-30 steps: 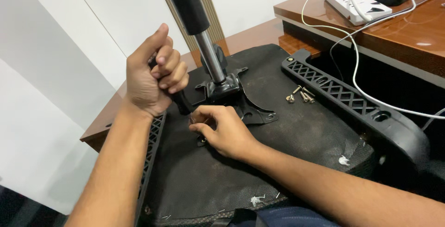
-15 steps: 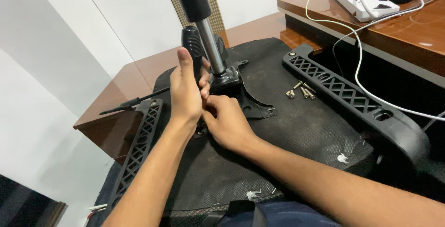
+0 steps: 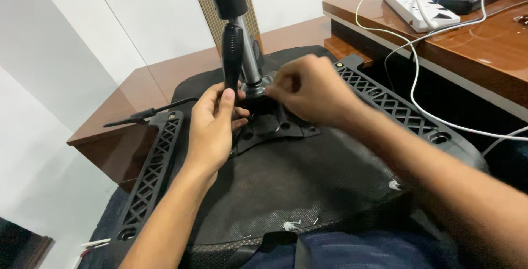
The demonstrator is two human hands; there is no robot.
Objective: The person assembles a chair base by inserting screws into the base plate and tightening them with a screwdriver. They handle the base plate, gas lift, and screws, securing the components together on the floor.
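Observation:
An upturned black chair seat [image 3: 308,186] lies across a wooden table, its fabric underside facing up. A black metal mechanism plate [image 3: 275,126] sits at its middle, with a chrome gas-lift column [image 3: 248,60] and a black lever handle [image 3: 232,54] rising from it. My left hand [image 3: 212,129] grips the plate's left edge, thumb pointing up at the lever's base. My right hand [image 3: 313,90] hovers over the plate's right side next to the column, fingertips pinched together. Anything between those fingertips is hidden.
Black lattice armrest brackets [image 3: 151,175] [image 3: 396,109] run along both sides of the seat. A black screwdriver [image 3: 146,116] lies on the table [image 3: 137,98] at left. A white power strip [image 3: 421,5] with white cables [image 3: 412,82] sits on the higher desk at right.
My right hand has lifted from the front of the plate and moved up to its right side by the column. The left hand stays at the plate's left edge.

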